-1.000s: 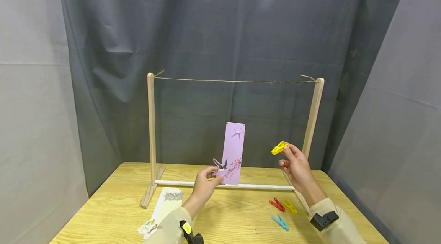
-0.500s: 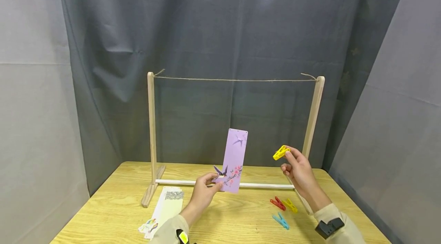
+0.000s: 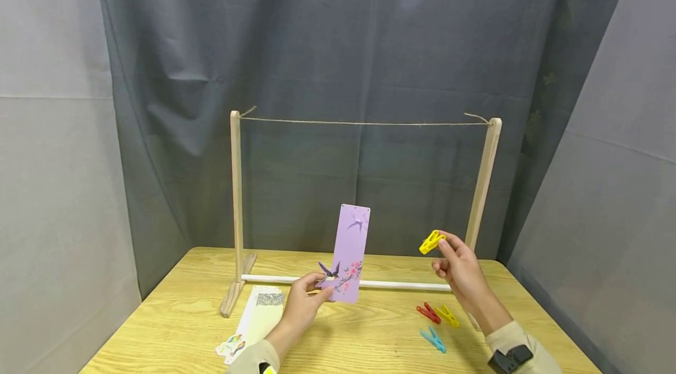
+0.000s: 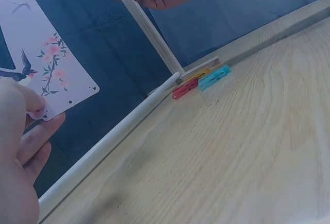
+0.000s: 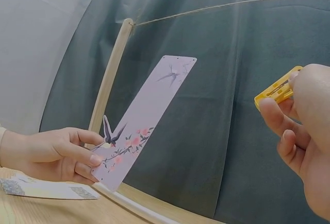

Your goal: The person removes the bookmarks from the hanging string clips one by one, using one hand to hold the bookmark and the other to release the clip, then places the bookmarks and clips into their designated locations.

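Observation:
My left hand point(image 3: 302, 307) pinches a purple bookmark point(image 3: 350, 245) by its lower left corner. Swallows and pink blossoms are printed on the bookmark, which stands nearly upright above the table with small holes along its top edge. In the right wrist view the left thumb point(image 5: 85, 154) lies across the card's front. A yellow clothespin point(image 3: 432, 242) sits between the thumb and fingers of my right hand point(image 3: 465, 274), raised to the right of the bookmark. The right wrist view shows that clothespin point(image 5: 277, 87) lying slanted, partly covered by the hand.
Behind both hands stands a wooden frame point(image 3: 237, 186) with a string point(image 3: 338, 123) tied across its top and a white bar point(image 3: 401, 285) low down. Red point(image 3: 428, 313), yellow point(image 3: 448, 316) and blue point(image 3: 433, 340) clothespins lie at right. Other cards point(image 3: 257, 318) lie at left.
Both hands have lowered somewhat, carrying the bookmark and the yellow clothespin down. The bookmark moved slightly right, then back left. Both grips stay the same.

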`<action>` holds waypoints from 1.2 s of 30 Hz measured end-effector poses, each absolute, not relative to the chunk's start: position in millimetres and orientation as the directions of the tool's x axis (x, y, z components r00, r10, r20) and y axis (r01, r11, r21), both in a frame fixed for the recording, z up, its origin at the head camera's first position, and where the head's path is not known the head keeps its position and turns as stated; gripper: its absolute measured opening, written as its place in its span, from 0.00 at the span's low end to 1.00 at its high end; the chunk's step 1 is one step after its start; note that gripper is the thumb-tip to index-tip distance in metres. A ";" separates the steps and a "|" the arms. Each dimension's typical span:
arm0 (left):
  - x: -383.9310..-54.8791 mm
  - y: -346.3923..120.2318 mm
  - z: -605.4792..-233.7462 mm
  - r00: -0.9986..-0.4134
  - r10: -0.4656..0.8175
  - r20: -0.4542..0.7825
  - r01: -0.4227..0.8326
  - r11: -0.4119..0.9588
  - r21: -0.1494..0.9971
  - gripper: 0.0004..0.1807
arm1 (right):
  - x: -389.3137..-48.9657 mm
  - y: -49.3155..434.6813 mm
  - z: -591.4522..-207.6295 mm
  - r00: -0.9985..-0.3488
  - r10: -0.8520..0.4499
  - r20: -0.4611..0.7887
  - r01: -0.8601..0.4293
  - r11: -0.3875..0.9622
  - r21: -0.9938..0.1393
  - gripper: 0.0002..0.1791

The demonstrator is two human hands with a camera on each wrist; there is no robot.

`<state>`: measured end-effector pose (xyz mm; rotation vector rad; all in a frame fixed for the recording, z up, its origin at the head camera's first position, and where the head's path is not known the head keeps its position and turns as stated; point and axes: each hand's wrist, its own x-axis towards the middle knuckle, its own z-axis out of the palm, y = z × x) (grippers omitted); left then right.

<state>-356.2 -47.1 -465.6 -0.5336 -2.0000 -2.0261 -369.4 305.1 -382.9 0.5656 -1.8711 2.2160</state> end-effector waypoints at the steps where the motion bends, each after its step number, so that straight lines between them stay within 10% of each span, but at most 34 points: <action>1: -355.9 -48.7 -466.8 -0.904 0.081 0.421 0.420 -0.027 0.907 0.17 | -369.1 304.7 -383.5 -0.910 -0.104 0.402 -0.380 -0.185 -0.906 0.28; 36: -325.7 -98.3 -496.3 -0.948 0.066 0.311 0.312 0.003 0.950 0.17 | -348.9 311.9 -433.3 -0.947 -0.087 0.308 -0.292 -0.159 -0.943 0.27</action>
